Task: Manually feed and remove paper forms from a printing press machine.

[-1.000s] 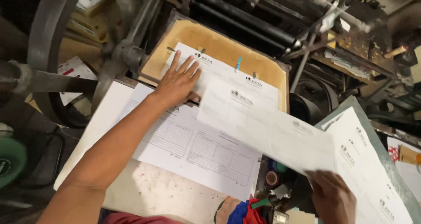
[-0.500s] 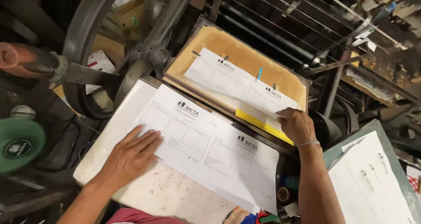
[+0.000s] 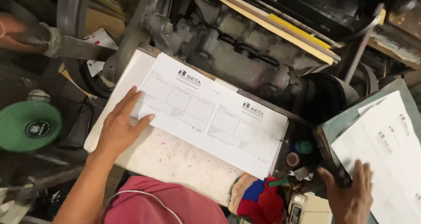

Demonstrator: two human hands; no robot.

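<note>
The left hand (image 3: 119, 126) lies flat and open, palm down, on the near left end of a stack of printed forms (image 3: 210, 114); its fingers spread over the edge of the top sheet and grasp nothing. The forms rest on a white, stained board (image 3: 171, 156) in the middle of the scene, with their long side slanting from far left to near right. The right hand (image 3: 351, 197) is at the near right, fingers spread and released, its fingertips touching the near edge of a second pile of printed sheets (image 3: 386, 154) on a grey-green tray (image 3: 340, 121). Beyond the board sits the dark metal body of a press (image 3: 237, 53). A green round disc (image 3: 27, 126) is at the far left, and a red and blue rag (image 3: 258, 200) lies just near the board's right corner.
</note>
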